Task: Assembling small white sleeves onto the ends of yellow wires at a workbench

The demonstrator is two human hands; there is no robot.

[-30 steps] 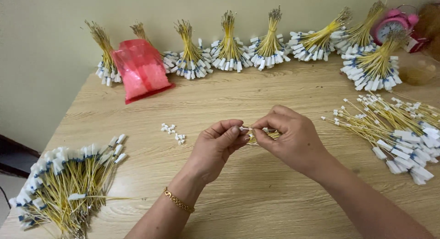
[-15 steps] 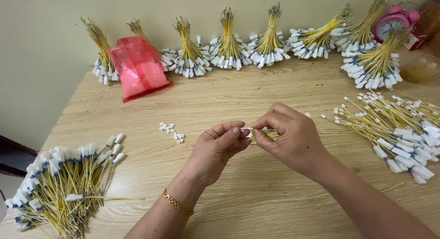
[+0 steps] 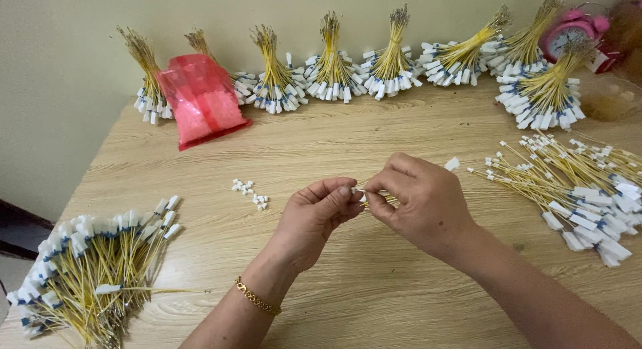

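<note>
Above a wooden tabletop [image 3: 374, 135], the left hand [image 3: 314, 222] and right hand [image 3: 421, 202] pinch one yellow wire [image 3: 381, 199] with a white connector [image 3: 359, 190] between fingertips, grip narrow

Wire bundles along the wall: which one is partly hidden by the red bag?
The second bundle from the left: only its yellow tip shows above the red bag. The others stand fully in view, white connectors fanned out.

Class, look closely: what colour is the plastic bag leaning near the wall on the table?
The plastic bag is translucent red, holding pale pieces; the head view shows it.
</note>
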